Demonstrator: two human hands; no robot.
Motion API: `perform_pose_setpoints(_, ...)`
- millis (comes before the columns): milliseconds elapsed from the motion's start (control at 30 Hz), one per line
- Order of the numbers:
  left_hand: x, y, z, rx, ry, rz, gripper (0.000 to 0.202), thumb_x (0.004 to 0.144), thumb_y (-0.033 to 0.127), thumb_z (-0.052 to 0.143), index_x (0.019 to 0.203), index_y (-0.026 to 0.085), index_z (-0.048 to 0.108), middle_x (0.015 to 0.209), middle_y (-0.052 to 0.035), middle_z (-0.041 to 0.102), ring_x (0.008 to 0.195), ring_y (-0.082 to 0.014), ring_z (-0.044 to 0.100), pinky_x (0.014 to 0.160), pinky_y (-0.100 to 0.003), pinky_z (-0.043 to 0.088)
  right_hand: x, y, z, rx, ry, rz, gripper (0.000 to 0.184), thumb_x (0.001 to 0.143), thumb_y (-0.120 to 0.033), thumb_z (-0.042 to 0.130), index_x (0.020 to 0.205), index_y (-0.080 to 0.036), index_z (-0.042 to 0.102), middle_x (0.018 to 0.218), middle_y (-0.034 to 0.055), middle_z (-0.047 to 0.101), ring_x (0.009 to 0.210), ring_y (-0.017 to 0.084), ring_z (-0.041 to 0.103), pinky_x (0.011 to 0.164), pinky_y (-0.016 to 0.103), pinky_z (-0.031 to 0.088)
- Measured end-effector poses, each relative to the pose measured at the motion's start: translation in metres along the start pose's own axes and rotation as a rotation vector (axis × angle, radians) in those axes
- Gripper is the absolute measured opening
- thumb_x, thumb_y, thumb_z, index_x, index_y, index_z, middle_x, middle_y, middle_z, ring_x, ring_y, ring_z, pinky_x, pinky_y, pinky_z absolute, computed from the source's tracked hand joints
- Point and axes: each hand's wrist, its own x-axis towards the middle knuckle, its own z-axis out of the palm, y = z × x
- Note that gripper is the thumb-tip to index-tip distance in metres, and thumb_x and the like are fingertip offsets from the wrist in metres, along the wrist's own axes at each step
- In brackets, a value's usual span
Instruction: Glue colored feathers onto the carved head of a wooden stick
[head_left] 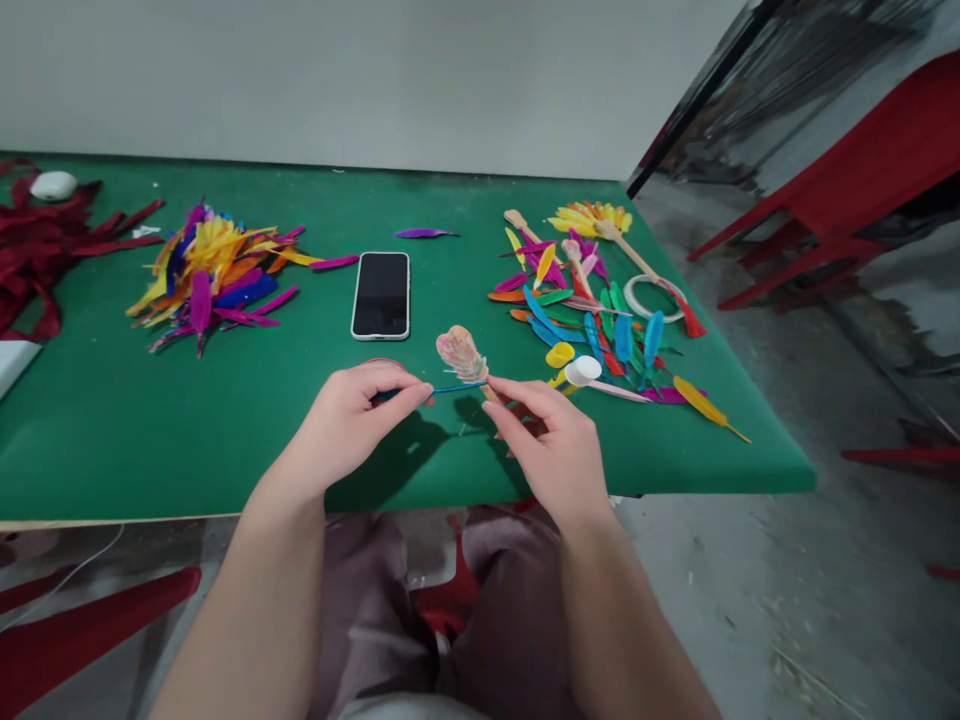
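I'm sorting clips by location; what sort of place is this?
Probably a craft workspace: a green table bears a pile of colourful feathers, and the right hand holds a wooden stick.

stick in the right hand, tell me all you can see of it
The stick looks wooden, with a pale brown shaft and a broad, rounded head mottled pink and cream, greenish-white near its base. It slants over the table, head pointing away and leftward. The right hand pinches the shaft; a blue strip, held by the left hand, meets its neck.
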Motion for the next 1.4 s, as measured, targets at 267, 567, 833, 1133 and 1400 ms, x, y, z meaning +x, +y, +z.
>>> perform_pose_setpoints(267, 0.0001, -0.0025, -0.0015, 0.008, 0.014, 0.017, 0.023, 0.078, 0.036, 0.057, 0.067, 0.019, 0.068, 0.067, 0.0000, 0.066, 0.062, -0.0115, 0.059, 0.056, -0.020, 0.044, -0.0007, 0.0004, 0.0005, 0.016, 0.004, 0.019, 0.021, 0.078, -0.030, 0.058, 0.096, -0.023, 0.067, 0.083, 0.0031, 0.064, 0.065, 0.013, 0.059, 0.049, 0.024, 0.046)
perform_pose_setpoints(567, 0.0020, -0.0039, -0.0006, -0.039, -0.002, -0.025, 0.026, 0.077, 0.038, 0.057, 0.067, 0.017, 0.068, 0.066, -0.0018, 0.065, 0.062, -0.0131, 0.059, 0.055, -0.021, 0.045, -0.0016, 0.0006, 0.0014, 0.060, -0.002, 0.045, 0.022, 0.077, -0.031, 0.058, 0.095, -0.023, 0.068, 0.080, 0.0027, 0.063, 0.061, 0.012, 0.057, 0.045, 0.023, 0.045)
perform_pose_setpoints(833, 0.0021, -0.0053, -0.0012, -0.065, -0.019, -0.044, 0.028, 0.077, 0.038, 0.056, 0.065, 0.016, 0.067, 0.065, -0.0016, 0.065, 0.061, -0.0125, 0.058, 0.056, -0.022, 0.045, -0.0015, 0.0010, 0.0017, 0.083, 0.000, 0.064, 0.021, 0.076, -0.029, 0.060, 0.094, -0.023, 0.068, 0.078, 0.0018, 0.062, 0.058, 0.011, 0.055, 0.045, 0.022, 0.044)
perform_pose_setpoints(1133, 0.0025, -0.0049, -0.0001, -0.067, 0.010, -0.042, 0.025, 0.077, 0.036, 0.057, 0.063, 0.017, 0.067, 0.064, 0.0004, 0.065, 0.060, -0.0116, 0.057, 0.055, -0.022, 0.043, -0.0020, 0.0002, 0.0021, 0.092, 0.012, 0.085, 0.019, 0.075, -0.030, 0.061, 0.092, -0.023, 0.067, 0.077, 0.0015, 0.062, 0.054, 0.010, 0.052, 0.044, 0.022, 0.042)
perform_pose_setpoints(1400, 0.0027, -0.0032, 0.0001, 0.001, 0.043, -0.035, 0.027, 0.079, 0.038, 0.055, 0.066, 0.017, 0.068, 0.069, -0.0008, 0.066, 0.064, -0.0126, 0.058, 0.058, -0.022, 0.042, -0.0012, 0.0005, 0.0031, 0.109, 0.014, 0.092, 0.020, 0.075, -0.029, 0.061, 0.092, -0.022, 0.067, 0.076, 0.0016, 0.062, 0.054, 0.009, 0.051, 0.042, 0.021, 0.041)
